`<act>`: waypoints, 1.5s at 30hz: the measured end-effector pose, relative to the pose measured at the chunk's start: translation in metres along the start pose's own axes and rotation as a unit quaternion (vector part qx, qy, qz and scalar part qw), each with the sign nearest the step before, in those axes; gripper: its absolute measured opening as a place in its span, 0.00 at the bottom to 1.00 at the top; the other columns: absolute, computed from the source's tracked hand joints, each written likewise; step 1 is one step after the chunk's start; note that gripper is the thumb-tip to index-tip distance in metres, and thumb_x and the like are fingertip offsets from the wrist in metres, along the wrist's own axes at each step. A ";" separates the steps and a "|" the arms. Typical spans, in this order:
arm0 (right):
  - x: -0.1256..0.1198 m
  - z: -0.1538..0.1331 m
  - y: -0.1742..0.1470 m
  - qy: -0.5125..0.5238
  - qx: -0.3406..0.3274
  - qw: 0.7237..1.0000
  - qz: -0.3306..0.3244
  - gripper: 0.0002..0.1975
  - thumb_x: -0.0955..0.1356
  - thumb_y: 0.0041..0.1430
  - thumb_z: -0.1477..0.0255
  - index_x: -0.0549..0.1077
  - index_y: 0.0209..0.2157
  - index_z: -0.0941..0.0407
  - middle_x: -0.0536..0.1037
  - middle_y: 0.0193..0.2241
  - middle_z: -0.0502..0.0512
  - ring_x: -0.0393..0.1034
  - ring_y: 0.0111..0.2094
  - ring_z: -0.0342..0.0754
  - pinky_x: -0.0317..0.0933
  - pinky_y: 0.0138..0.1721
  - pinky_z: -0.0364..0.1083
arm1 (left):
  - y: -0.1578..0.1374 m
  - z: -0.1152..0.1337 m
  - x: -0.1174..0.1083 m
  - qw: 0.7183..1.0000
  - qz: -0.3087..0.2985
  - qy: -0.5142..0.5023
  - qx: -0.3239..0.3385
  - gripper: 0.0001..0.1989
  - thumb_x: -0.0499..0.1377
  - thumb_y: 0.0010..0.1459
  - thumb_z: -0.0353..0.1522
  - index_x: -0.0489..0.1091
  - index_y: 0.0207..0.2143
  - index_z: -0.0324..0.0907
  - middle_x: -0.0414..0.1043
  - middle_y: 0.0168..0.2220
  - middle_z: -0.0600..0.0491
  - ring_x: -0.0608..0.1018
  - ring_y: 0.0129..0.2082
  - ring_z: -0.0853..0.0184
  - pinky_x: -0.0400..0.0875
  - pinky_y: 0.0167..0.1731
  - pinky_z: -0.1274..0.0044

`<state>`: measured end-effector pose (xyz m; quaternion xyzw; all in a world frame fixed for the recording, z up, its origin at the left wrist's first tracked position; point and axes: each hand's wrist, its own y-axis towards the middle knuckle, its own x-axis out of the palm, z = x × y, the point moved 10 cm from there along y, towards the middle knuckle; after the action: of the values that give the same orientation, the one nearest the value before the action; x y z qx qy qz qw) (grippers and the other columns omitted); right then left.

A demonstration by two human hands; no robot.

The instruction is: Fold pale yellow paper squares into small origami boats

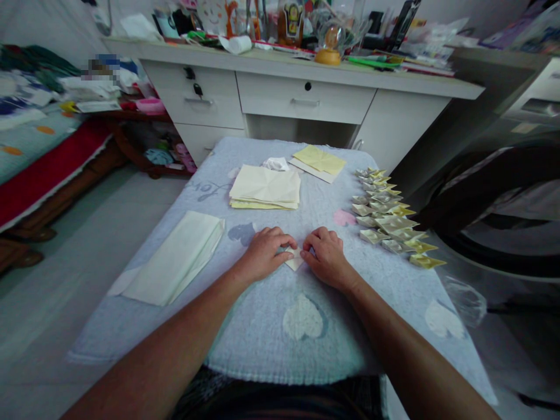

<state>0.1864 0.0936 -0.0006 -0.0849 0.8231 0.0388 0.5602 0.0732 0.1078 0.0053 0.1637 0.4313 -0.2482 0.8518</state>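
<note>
Between my hands, low over the cloth, is a small folded piece of cream paper (294, 260), its lower corner pointing toward me. My left hand (268, 252) pinches its left side with thumb and forefinger. On the right side, my right hand (324, 254) grips the same paper with curled fingers. Parts of the paper are hidden under the fingers. Beyond my hands lies a stack of creased cream and yellow paper sheets (266, 185). Rows of small folded paper boats (389, 224), cream and yellow, stand along the table's right side.
A heart-patterned cloth (262, 332) covers the table. Folded pale paper (177, 259) lies at left; yellow sheets (319, 158) and crumpled white paper (275, 164) lie at the back. A clear plastic bag (466, 300) hangs at the right edge. A cluttered white desk (306, 99) stands behind.
</note>
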 end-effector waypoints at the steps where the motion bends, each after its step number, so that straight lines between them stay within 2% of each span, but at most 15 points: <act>1: 0.000 0.000 0.000 0.002 0.000 1.000 0.000 0.06 0.66 0.60 0.67 0.74 0.36 0.53 0.68 0.43 0.57 0.60 0.45 0.54 0.52 0.43 0.52 | 0.000 0.000 0.000 1.000 0.000 0.000 -0.002 0.08 0.60 0.57 0.33 0.75 0.40 0.47 0.71 0.36 0.53 0.71 0.42 0.62 0.63 0.46 0.70; 22: 0.001 -0.006 -0.001 -0.051 -0.009 0.998 0.040 0.06 0.65 0.62 0.69 0.73 0.36 0.53 0.70 0.42 0.58 0.59 0.43 0.55 0.52 0.40 0.51 | -0.001 0.000 0.001 1.000 0.000 0.002 -0.004 0.08 0.60 0.57 0.32 0.74 0.41 0.47 0.70 0.36 0.53 0.71 0.42 0.61 0.63 0.45 0.69; 27: 0.000 -0.008 -0.004 -0.048 -0.020 0.998 0.044 0.06 0.64 0.62 0.70 0.72 0.36 0.53 0.69 0.42 0.58 0.59 0.43 0.55 0.51 0.41 0.51 | -0.004 -0.004 -0.006 0.998 0.061 0.008 -0.013 0.18 0.64 0.53 0.32 0.69 0.47 0.44 0.67 0.44 0.50 0.68 0.47 0.58 0.63 0.49 0.67; 33: -0.006 -0.014 -0.010 -0.004 -0.056 0.997 0.057 0.12 0.66 0.61 0.64 0.70 0.42 0.55 0.69 0.42 0.58 0.59 0.44 0.55 0.52 0.45 0.52 | -0.005 -0.003 -0.006 0.998 0.064 0.016 -0.015 0.11 0.63 0.53 0.33 0.70 0.40 0.43 0.66 0.44 0.50 0.67 0.46 0.59 0.63 0.48 0.67; 39: -0.007 -0.018 -0.010 0.019 -0.076 0.995 0.054 0.13 0.68 0.57 0.66 0.71 0.44 0.55 0.69 0.43 0.58 0.58 0.45 0.55 0.51 0.47 0.52 | -0.005 0.006 -0.006 0.998 0.050 -0.046 0.010 0.05 0.59 0.54 0.29 0.67 0.35 0.43 0.70 0.35 0.54 0.71 0.39 0.63 0.64 0.42 0.72; 43: -0.009 -0.022 -0.011 0.064 -0.098 0.992 0.038 0.07 0.67 0.60 0.68 0.73 0.39 0.54 0.70 0.41 0.55 0.59 0.44 0.52 0.51 0.46 0.50 | -0.007 0.005 -0.006 0.990 0.043 -0.137 -0.002 0.03 0.58 0.55 0.29 0.65 0.34 0.43 0.69 0.32 0.56 0.72 0.35 0.67 0.66 0.37 0.76; 45: -0.009 -0.023 -0.010 0.090 -0.105 0.990 0.022 0.08 0.65 0.63 0.68 0.74 0.36 0.55 0.70 0.38 0.54 0.60 0.43 0.50 0.51 0.45 0.49 | -0.008 0.003 -0.007 0.982 0.047 -0.183 -0.016 0.05 0.58 0.55 0.30 0.66 0.36 0.43 0.68 0.31 0.57 0.71 0.32 0.69 0.66 0.35 0.77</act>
<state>0.1706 0.0806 0.0164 -0.1282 0.8634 0.1294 0.4705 0.0676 0.1015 0.0121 0.1222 0.2633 -0.2268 0.9297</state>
